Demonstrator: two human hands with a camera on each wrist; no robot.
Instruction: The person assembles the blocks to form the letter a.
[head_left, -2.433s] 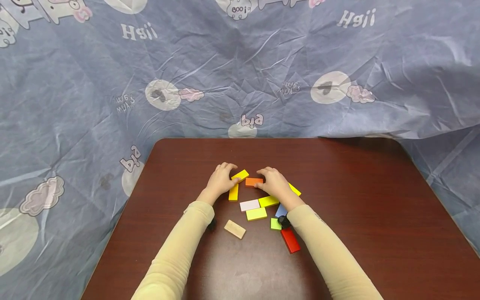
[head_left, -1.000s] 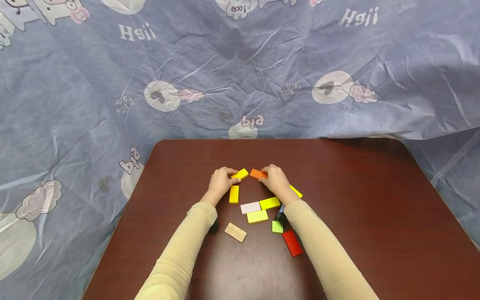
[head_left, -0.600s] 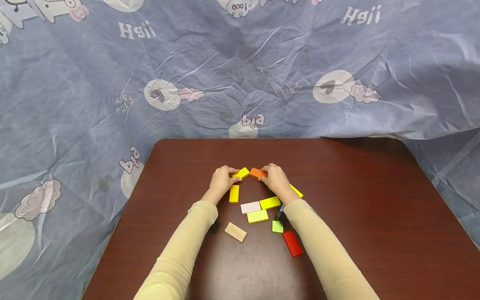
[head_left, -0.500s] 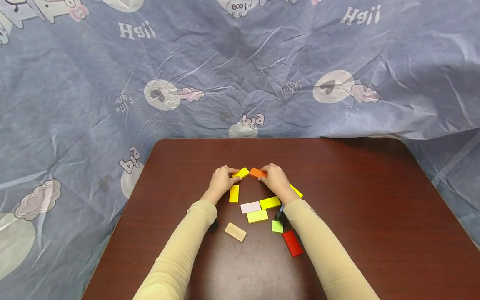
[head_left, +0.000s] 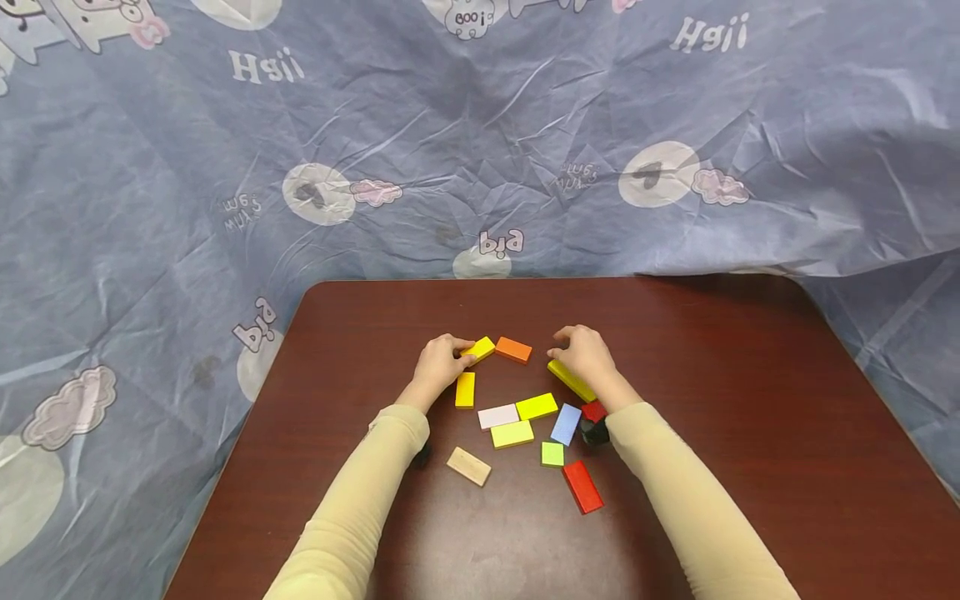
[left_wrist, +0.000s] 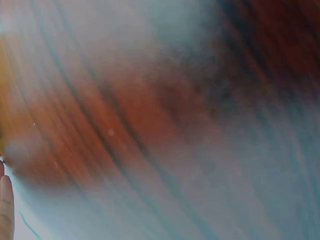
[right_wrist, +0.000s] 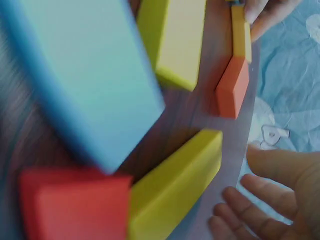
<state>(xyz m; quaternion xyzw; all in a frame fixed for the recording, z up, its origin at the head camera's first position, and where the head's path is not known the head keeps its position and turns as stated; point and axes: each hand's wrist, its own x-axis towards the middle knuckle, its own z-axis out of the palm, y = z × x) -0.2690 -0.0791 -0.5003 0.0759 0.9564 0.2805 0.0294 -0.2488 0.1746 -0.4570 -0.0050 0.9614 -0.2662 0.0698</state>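
My left hand [head_left: 438,364] pinches a yellow block [head_left: 483,347] between thumb and fingers toward the far side of the table. An orange block [head_left: 513,350] lies end to end with it at an angle, touching or nearly so. My right hand [head_left: 588,354] hovers by the far end of a slanted yellow block [head_left: 570,381]. In the right wrist view its fingers [right_wrist: 265,192] are spread, apart from that yellow block [right_wrist: 175,185]. The left wrist view is mostly blur, with only a finger [left_wrist: 6,205] at its edge.
Nearer lie a yellow block [head_left: 465,390], a pinkish-white one [head_left: 498,417], two more yellow ones [head_left: 537,407], a blue one [head_left: 566,424], a small green one [head_left: 552,454], red blocks [head_left: 583,487] and a plain wooden one [head_left: 469,466]. A printed cloth [head_left: 450,150] hangs behind the table.
My right hand turned the orange block, brought it against the held yellow one, then let it go and moved right to the slanted yellow block. My left hand keeps its pinch.
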